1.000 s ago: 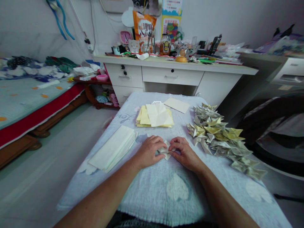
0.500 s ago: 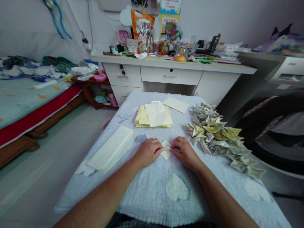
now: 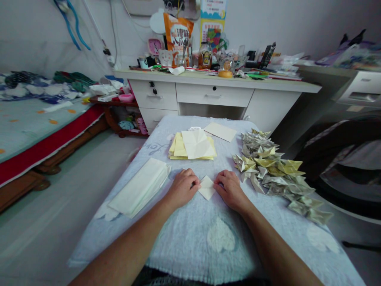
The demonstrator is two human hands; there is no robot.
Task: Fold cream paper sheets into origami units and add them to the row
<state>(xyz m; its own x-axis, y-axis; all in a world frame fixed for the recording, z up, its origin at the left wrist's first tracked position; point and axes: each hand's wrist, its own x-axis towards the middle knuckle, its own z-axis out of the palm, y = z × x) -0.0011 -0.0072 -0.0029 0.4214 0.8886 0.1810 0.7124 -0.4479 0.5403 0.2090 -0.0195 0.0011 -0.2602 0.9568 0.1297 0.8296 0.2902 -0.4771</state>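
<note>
A small folded square of paper (image 3: 207, 188), cream-coloured and set like a diamond, lies on the cloth-covered table between my hands. At its left corner, my left hand (image 3: 185, 186) is closed, thumb and index finger pinching the edge. My right hand (image 3: 229, 186) grips the opposite corner with its fingers curled in. Just beyond sits a stack of yellow paper (image 3: 175, 147) topped by a creased white sheet (image 3: 199, 144). Many folded paper pieces (image 3: 276, 174), grey and yellowish, are heaped to the right of my right hand.
A long stack of white paper (image 3: 139, 186) rests on the table's left side. One flat cream sheet (image 3: 220, 131) lies near the far edge. Behind stands a white desk (image 3: 214, 93) crowded with items; a bed (image 3: 53, 131) is at left, a washing machine (image 3: 357, 95) at right.
My left hand has shifted slightly left, from over the paper's middle-left to its left corner, baring more of the paper. My right hand stays nearly in place.
</note>
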